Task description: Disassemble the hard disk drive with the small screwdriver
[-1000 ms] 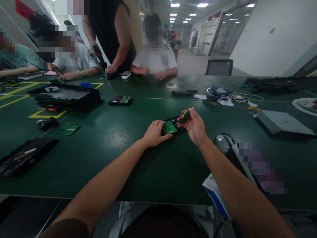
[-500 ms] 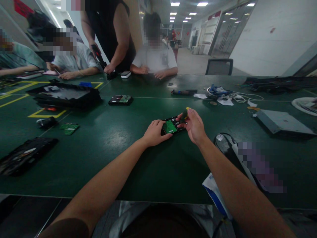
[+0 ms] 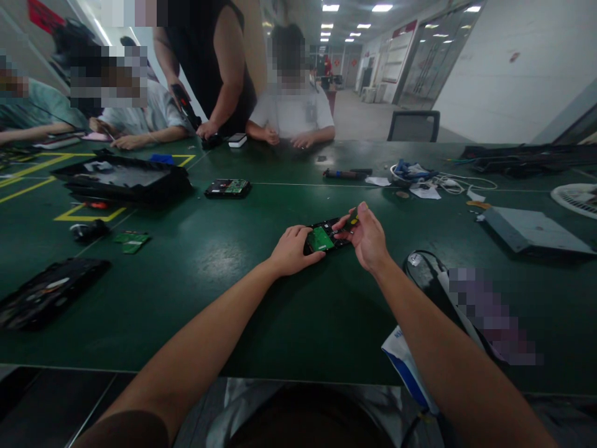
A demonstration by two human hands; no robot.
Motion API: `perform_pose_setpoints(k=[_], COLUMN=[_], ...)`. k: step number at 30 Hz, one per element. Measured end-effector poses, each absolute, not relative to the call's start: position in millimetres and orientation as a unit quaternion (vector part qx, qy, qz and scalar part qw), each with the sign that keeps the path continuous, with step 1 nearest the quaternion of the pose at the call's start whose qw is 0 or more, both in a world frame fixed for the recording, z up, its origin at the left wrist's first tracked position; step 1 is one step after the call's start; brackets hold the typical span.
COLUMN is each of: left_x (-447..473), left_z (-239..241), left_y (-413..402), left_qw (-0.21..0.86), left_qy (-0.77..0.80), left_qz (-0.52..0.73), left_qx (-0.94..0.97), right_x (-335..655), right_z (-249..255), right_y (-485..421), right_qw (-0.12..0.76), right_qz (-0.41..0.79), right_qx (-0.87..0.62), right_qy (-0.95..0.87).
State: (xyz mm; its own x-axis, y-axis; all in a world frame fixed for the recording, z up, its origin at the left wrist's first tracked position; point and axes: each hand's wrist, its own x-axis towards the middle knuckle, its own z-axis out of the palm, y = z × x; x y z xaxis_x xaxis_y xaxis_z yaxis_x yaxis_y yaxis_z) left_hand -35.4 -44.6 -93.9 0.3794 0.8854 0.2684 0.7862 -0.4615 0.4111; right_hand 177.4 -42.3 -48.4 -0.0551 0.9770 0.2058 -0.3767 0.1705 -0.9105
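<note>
R hand [image 3: 368,239] curled rnd grn/yel tool [image 3: 353,218]

The left grip [image 3: 291,252] hides the left end of the circuit-board device [image 3: 321,239], the right grip [image 3: 368,239] part of its right end; the tip of the dark-and-yellow tool [image 3: 354,218] is indistinct. Well left of that device, the frame cuts off a black casing [image 3: 53,292]; well right, a white grille [image 3: 578,199].
</note>
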Motion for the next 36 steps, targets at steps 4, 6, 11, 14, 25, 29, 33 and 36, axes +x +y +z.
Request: perform_pose_setpoints(k=[4,6,11,14,25,29,33,36], left_x=[-35.5,-35.7,-35.9,-35.5,-35.6,-35.5,-35.8,-36.1], left_z=[-92.9,-92.6,-92.4,-92.4,-93.6,-94.2,-94.0,-93.6], left_y=[-45.5,-45.6,-45.6,-45.7,-44.7,-44.6,-45.1,-45.3], left_qw=[0.105,0.104,0.107,0.107,0.105,0.102,0.107,0.113], left_qy=[0.507,0.507,0.506,0.507,0.506,0.502,0.505,0.505], left_qz=[0.229,0.228,0.228,0.229,0.232,0.235,0.233,0.233], left_qx=[0.825,0.825,0.825,0.824,0.824,0.826,0.824,0.823], right_x=[177.1,176.9,177.2,176.8,176.0,175.5,175.7,176.0], right_z=[-47.5,-46.6,-44.5,-44.6,-45.3,-42.4,-42.1,-43.9], right_y=[-42.4,-42.8,-43.5,-43.3,-46.6,-48.2,-45.9,-43.7], right_qw=[0.605,0.606,0.613,0.609,0.599,0.600,0.606,0.604], right_qz=[0.565,0.568,0.570,0.586,0.571,0.563,0.562,0.564], right_qx=[-0.313,-0.308,-0.309,-0.301,-0.305,-0.310,-0.319,-0.324], right_qy=[-0.466,-0.464,-0.451,-0.443,-0.471,-0.476,-0.464,-0.461])
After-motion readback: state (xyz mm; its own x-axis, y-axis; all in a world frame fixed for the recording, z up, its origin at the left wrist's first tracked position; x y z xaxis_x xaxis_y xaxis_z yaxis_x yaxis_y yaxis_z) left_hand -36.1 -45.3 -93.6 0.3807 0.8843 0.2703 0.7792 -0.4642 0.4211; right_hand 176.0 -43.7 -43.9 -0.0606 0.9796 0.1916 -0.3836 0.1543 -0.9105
